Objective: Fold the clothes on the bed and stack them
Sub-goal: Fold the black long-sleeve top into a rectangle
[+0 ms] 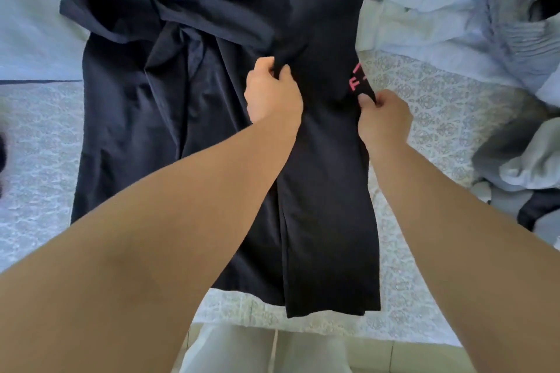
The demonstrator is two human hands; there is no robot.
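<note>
Now | left hand (272,94) grips a bunched fold of the black garment (327,191) at frame centre | right hand (383,118) pinches its right edge | garment lies on the patterned bed (439,106).

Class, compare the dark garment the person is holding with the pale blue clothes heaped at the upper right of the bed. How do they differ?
The dark garment is near black with pink lettering; the pale blue clothes are light and show no print. The dark garment lies stretched long toward the bed edge, held by the left hand and right hand; the pale blue clothes sit crumpled and untouched. Both rest on the patterned bedcover.
</note>
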